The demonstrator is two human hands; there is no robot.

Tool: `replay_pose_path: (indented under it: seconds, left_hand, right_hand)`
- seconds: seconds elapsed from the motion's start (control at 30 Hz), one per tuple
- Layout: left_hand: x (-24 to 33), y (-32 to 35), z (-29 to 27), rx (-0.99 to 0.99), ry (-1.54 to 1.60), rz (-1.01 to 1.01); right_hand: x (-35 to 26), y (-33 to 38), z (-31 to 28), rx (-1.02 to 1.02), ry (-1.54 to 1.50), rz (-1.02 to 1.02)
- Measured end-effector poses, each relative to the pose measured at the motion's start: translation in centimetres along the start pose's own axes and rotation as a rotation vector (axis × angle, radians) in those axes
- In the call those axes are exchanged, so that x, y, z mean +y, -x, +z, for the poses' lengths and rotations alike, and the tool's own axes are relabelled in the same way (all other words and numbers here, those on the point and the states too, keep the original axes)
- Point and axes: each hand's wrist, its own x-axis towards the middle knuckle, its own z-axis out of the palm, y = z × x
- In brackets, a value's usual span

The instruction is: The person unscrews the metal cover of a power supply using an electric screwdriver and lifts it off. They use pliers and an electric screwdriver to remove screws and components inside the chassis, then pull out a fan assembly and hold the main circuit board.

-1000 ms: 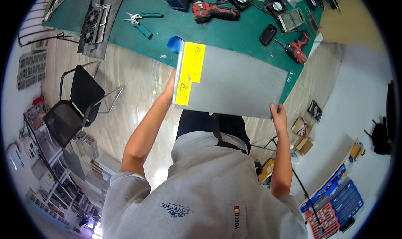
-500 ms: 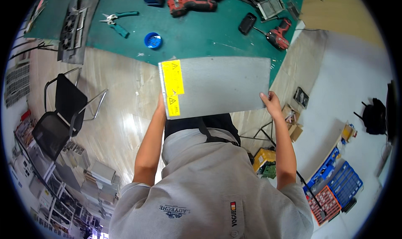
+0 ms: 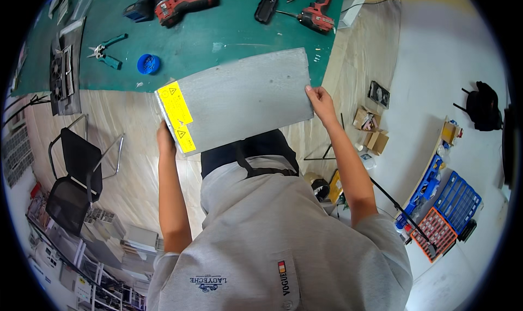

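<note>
Between my two hands I hold a flat grey metal panel (image 3: 245,96), tilted so its right end is farther from me. Two yellow warning labels (image 3: 178,115) run along its left end. My left hand (image 3: 166,139) grips the lower left edge, its fingers partly hidden by the panel. At the right edge my right hand (image 3: 320,103) is closed on it, thumb on top and the other fingers underneath. The panel's far edge overlaps the green work table (image 3: 218,44) in view. Whether it touches the table I cannot tell.
On the table lie green-handled snips (image 3: 109,52), a blue cup (image 3: 148,64) of small parts, a red power drill (image 3: 182,7) and a red cordless driver (image 3: 318,17). A black chair (image 3: 76,164) stands at left. Cardboard boxes (image 3: 370,128) and blue crates (image 3: 453,202) sit at right.
The panel has shifted left in view and turned, its right end swinging farther away. Both hands keep hold of it. The table and tools also appear farther left as the view moved.
</note>
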Motion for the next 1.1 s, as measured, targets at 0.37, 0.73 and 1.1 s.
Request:
replay_pose_path:
  seconds: [0.37, 0.73, 1.1]
  left_hand:
    - [3.5, 10.7, 5.6, 0.162, -0.281, 0.219]
    - [3.9, 11.2, 6.5, 0.124, -0.376, 0.261]
    - [5.0, 10.9, 4.5, 0.091, -0.253, 0.084]
  right_hand:
    - [1.0, -2.5, 1.7, 0.067, -0.204, -0.126]
    - [-0.6, -3.3, 0.9, 0.078, -0.066, -0.147]
    - [1.9, -3.1, -2.3, -0.158, -0.394, 0.011]
